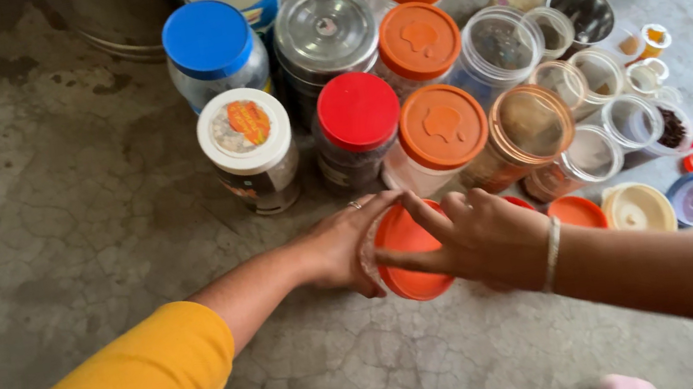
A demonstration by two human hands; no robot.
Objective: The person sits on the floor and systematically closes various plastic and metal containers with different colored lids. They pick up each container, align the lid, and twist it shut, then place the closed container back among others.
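Both hands on the orange-lidded jar (409,255) at the floor (64,206), front of the jar cluster: left hand (342,247) wrapped round its side w/ closed grip, right hand (478,238) fingers spread flat over lid, jar upright betw. them, equally near.

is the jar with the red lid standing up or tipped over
Standing up. The red-lidded jar shows its round lid from above, its body straight below, on the floor among other jars.
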